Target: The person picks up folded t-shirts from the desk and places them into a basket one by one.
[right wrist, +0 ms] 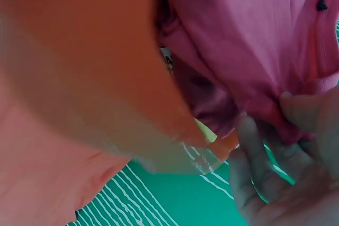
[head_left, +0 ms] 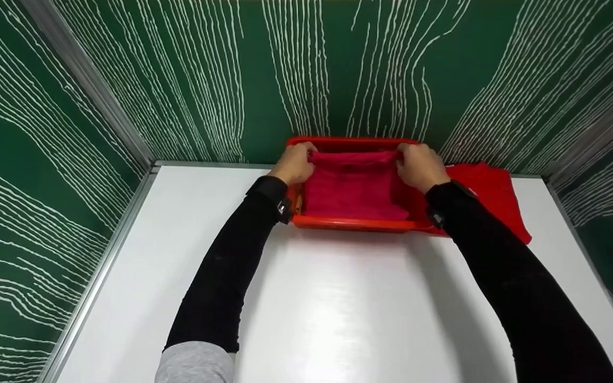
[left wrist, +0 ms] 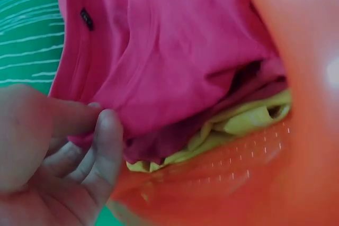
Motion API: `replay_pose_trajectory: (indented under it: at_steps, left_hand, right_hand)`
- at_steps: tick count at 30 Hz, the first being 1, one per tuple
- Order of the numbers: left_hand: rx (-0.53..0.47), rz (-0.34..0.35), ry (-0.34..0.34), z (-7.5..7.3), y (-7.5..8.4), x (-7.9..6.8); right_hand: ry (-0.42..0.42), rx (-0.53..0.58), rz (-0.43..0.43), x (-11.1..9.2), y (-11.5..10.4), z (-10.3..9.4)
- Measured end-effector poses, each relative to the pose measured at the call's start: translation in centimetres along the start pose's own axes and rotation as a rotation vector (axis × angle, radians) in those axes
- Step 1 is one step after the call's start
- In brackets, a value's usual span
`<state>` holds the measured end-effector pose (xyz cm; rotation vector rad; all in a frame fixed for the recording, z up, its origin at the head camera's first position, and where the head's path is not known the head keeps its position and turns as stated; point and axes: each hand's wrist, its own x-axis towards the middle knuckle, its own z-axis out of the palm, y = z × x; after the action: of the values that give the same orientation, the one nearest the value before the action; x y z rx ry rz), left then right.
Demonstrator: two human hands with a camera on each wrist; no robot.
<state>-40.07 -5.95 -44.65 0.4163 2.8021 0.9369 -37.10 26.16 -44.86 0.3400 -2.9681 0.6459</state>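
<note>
You have the soft, bright pink knit T-shirt with a banded round neckline in the red-orange, glossy plastic basket at the far edge of the smooth white bench, the fingers of your left hand and right hand each pinching one side near the neck. Draw both sides evenly so the limp fabric hangs level, clear of the hard rounded rim and the crumpled yellow cloth beneath. Mind the flat red fabric garment toward the bench's far right corner.
</note>
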Motion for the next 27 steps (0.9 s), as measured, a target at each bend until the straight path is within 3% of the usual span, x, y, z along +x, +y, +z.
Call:
replay_pose_trajectory:
  at_steps: [8,13,21,24,27]
  left_hand:
    - [-0.056,-0.052,0.095,1.0,0.3,0.7]
    - [-0.055,-0.05,0.106,1.1,0.5,0.7]
    - [0.003,0.0,0.012,1.2,0.7,0.6]
    - [0.059,-0.013,-0.072,2.3,-0.6,2.2]
    - [0.116,-0.022,-0.2,2.7,-0.6,2.2]
  right_hand:
    - [0.033,0.045,0.072,1.0,-0.4,0.4]
    - [0.059,0.06,0.083,1.0,-0.7,0.4]
    - [-0.002,0.046,-0.021,0.4,-1.1,0.7]
    - [-0.1,0.039,-0.041,0.4,-1.1,0.7]
    - [-0.266,0.006,-0.062,0.5,-1.0,0.7]
